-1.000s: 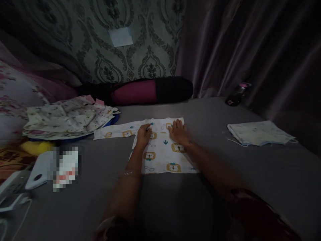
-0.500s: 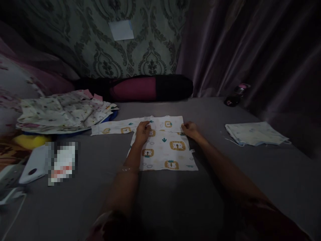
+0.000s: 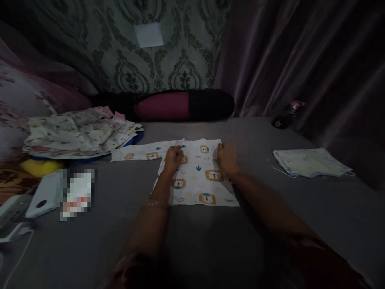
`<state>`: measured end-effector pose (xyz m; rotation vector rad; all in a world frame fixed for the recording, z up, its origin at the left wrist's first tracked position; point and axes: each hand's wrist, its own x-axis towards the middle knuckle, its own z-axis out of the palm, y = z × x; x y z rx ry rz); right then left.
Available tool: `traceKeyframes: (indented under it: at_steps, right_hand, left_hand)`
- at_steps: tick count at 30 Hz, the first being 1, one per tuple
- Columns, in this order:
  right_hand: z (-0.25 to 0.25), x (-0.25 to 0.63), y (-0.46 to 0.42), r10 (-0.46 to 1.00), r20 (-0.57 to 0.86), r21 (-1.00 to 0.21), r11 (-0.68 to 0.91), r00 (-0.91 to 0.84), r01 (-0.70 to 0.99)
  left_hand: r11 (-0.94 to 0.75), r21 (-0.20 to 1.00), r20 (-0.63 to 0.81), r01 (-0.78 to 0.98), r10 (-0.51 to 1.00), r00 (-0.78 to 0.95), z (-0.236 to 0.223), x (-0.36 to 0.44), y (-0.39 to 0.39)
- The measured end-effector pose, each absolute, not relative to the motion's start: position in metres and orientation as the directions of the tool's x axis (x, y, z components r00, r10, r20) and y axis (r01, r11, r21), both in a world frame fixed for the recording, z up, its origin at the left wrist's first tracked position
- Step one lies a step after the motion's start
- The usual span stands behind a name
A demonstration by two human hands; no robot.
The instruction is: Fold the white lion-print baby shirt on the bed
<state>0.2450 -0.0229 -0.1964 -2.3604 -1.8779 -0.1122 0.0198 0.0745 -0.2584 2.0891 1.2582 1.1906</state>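
Note:
A small white baby shirt (image 3: 198, 186) with yellow lion faces and green leaves lies flat on the grey sheet. One sleeve (image 3: 136, 151) stretches out to the left, while the right side is folded in across the upper part. My left hand (image 3: 173, 158) is on the shirt near its left shoulder, fingers curled down to the cloth and partly hidden. At the upper right edge, my right hand (image 3: 227, 159) is closed on the folded fabric, its fingertips mostly out of sight.
A pile of printed baby clothes (image 3: 72, 134) sits at the left, near a white power bank (image 3: 45, 196) and a power strip (image 3: 13, 210). Folded cloth (image 3: 311, 162) lies to the right. Behind it stands a dark bottle (image 3: 285, 116). A pink-and-black roll (image 3: 164, 105) lines the wall.
My right hand has shifted slightly inward over the shirt's upper right edge, and its fingers have turned. My left hand stays at the same spot on the shirt. The view has shifted slightly.

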Motion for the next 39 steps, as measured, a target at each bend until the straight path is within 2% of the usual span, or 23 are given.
traceKeyframes:
  at_steps: [3,6,9,12,23,27,33,39]
  right_hand:
    - [-0.204,0.227,-0.009,0.984,0.177,-0.036,-0.027,0.033,0.999]
    - [-0.216,0.204,0.009,0.989,0.149,-0.118,0.023,-0.006,0.993]
    - [-0.225,0.188,0.022,0.995,0.104,-0.197,0.016,0.004,0.98]
    - [-0.23,0.184,0.027,0.996,0.081,-0.224,-0.001,0.02,0.975]
    - [-0.231,0.209,0.02,0.979,0.089,-0.179,-0.168,0.186,0.969]
    - [-0.23,0.218,0.02,0.977,0.07,-0.138,-0.189,0.2,0.972]
    - [-0.225,0.227,0.019,0.978,-0.009,-0.147,-0.208,0.209,0.967]
    - [-0.229,0.253,0.016,0.969,0.001,-0.115,-0.244,0.246,0.963]
  left_hand:
    - [-0.494,0.712,0.447,0.499,0.867,0.22,-0.256,0.021,0.073]
    - [-0.505,0.693,0.456,0.515,0.86,0.23,-0.254,0.022,0.072]
    - [-0.531,0.649,0.473,0.545,0.843,0.257,-0.253,0.021,0.072]
    - [-0.529,0.614,0.471,0.585,0.841,0.267,-0.254,0.02,0.073]
    - [-0.531,0.551,0.451,0.644,0.839,0.305,-0.258,0.019,0.073]
    - [-0.524,0.52,0.438,0.675,0.842,0.316,-0.258,0.019,0.072]
    - [-0.517,0.46,0.42,0.722,0.843,0.336,-0.256,0.018,0.069]
    - [-0.497,0.409,0.39,0.766,0.853,0.345,-0.254,0.021,0.066]
